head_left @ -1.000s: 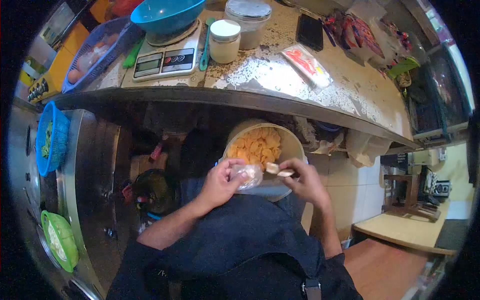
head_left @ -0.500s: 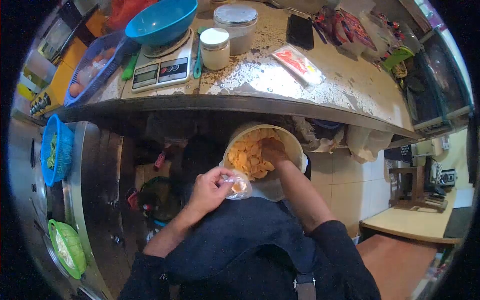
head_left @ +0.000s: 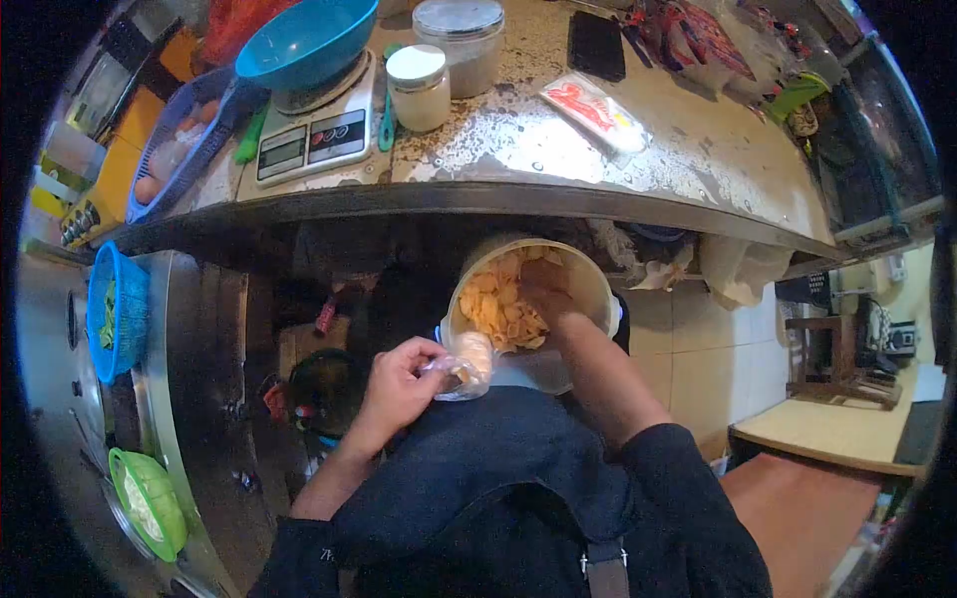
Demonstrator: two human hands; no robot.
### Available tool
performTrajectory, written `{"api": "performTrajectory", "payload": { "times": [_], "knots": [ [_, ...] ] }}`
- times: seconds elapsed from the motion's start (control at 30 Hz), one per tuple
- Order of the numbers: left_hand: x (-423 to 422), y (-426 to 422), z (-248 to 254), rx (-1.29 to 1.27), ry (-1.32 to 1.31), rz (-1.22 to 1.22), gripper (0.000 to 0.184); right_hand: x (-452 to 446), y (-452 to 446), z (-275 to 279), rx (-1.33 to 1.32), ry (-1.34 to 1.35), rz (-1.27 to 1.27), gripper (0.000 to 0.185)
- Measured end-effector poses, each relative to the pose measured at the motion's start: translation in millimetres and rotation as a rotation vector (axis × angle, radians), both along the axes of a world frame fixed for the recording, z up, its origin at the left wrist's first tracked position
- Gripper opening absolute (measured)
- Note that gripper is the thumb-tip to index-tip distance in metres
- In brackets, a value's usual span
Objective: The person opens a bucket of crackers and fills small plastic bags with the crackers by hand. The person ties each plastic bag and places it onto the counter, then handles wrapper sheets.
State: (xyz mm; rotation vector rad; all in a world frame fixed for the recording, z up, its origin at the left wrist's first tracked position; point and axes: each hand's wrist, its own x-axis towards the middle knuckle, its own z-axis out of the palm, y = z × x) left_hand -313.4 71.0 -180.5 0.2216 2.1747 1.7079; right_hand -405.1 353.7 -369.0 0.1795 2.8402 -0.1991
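My left hand [head_left: 404, 384] pinches a small clear plastic bag [head_left: 477, 371] between thumb and fingers. Some pale orange pieces show through its film, and it rests close to the near left rim of a white bucket [head_left: 595, 282]. Thin yellow-orange chips [head_left: 495, 304] lie inside the bucket, which stands in front of my dark apron. Reaching in from the right, my right hand [head_left: 546, 286] is down among the chips at the bucket's far side. Its fingers are in shadow and partly buried, so their grip is hidden.
Above the bucket runs a worn counter [head_left: 698, 169] edge. On it are a kitchen scale [head_left: 314, 145] under a blue bowl [head_left: 309, 40], two lidded jars [head_left: 419, 95], a printed packet [head_left: 595, 110] and a phone [head_left: 596, 45]. Baskets [head_left: 125, 309] stand at left.
The bag in my left hand has turned and risen toward the bucket's rim, showing more of its contents. My right hand stays inside the bucket. The whole view has shifted slightly.
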Motion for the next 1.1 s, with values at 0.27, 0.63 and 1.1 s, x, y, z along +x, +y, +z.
{"api": "performTrajectory", "payload": {
  "times": [0.27,0.63,1.1],
  "knots": [
    [-16,-6,29,-0.249,0.302,-0.083,0.012,33,-2,114,-0.555,-0.232,-0.211,0.022],
    [-25,10,17,0.021,-0.052,-0.011,0.011,105,6,265,-1.476,0.005,-0.362,0.019],
    [-40,41,27,0.293,-0.235,-0.157,0.014,106,-17,375,-0.992,0.361,0.452,0.027]
  ]
}}
